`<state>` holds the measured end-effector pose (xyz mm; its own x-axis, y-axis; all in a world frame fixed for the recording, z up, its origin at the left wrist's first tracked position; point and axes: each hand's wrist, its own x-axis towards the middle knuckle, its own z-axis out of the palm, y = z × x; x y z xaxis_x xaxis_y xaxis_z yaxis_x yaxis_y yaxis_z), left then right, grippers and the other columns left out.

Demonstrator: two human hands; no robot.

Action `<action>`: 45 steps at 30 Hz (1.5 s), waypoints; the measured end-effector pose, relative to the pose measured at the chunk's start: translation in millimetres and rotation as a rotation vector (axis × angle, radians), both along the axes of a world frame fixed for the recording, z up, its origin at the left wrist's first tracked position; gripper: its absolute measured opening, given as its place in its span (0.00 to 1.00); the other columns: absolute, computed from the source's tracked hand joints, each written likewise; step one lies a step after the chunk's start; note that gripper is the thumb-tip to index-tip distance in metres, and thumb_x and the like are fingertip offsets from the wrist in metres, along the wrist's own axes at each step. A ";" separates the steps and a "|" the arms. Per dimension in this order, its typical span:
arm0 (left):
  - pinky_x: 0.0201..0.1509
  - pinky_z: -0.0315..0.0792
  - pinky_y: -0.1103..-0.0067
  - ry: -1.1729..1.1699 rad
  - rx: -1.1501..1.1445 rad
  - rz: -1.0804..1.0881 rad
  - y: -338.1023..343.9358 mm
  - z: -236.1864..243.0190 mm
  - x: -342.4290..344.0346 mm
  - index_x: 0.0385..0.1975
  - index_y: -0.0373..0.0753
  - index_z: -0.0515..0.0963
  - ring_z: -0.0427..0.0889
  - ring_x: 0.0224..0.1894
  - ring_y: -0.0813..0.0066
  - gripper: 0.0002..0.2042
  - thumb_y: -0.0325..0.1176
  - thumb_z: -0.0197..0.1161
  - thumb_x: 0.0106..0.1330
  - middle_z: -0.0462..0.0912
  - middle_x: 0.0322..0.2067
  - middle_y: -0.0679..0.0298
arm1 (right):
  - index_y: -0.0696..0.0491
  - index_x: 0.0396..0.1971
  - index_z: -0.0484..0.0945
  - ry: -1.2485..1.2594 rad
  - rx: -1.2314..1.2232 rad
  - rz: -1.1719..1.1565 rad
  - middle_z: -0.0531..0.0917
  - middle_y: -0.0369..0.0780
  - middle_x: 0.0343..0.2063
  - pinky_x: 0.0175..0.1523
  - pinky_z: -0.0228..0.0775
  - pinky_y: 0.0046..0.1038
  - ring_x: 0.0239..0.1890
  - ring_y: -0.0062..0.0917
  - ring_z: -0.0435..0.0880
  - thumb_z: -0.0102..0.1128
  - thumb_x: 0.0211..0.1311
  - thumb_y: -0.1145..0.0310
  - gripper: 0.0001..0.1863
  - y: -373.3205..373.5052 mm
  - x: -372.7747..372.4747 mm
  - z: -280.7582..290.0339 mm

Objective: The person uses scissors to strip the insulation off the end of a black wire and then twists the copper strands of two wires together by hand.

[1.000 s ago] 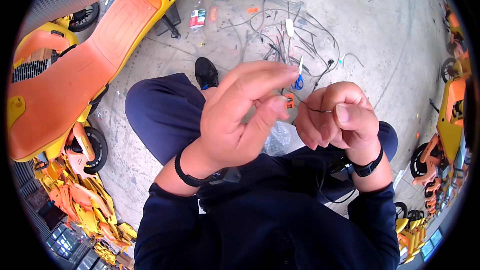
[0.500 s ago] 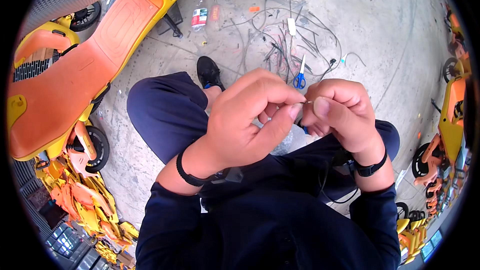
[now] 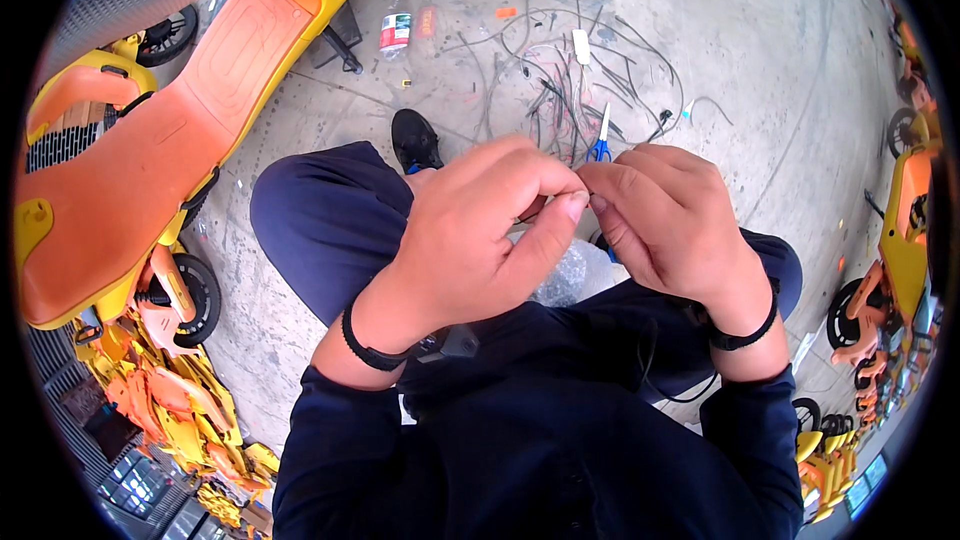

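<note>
My left hand and my right hand meet fingertip to fingertip above my lap. Thumb and forefinger of each are pinched together on a thin wire, which the fingers now almost wholly cover. The right hand has its back turned up, its other fingers curled under. Just beyond the fingertips, blue-handled scissors lie on the floor, blades pointing away. Past them spreads a loose tangle of dark cables and cut wires. Below my hands, between my legs, is a clear plastic bag, partly hidden.
A yellow and orange scooter body stands close on the left, with a heap of orange and yellow panels behind it. A plastic bottle lies on the concrete floor. More scooters line the right side.
My fingertips have come together, closing the small gap where the wire showed. The right hand has rolled over, back upward, and both hands have shifted slightly left.
</note>
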<state>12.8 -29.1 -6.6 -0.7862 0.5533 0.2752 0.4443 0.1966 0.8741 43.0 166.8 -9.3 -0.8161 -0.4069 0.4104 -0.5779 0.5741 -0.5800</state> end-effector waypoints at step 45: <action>0.28 0.70 0.77 0.583 -0.002 0.110 10.4 -10.5 -0.3 0.26 0.37 0.78 0.78 0.25 0.68 0.08 0.21 0.66 0.45 0.79 0.24 0.64 | 0.57 0.24 0.72 -0.376 -0.306 0.100 0.74 0.42 0.16 0.24 0.68 0.32 0.18 0.39 0.76 0.54 0.48 0.80 0.02 -0.8 10.0 9.5</action>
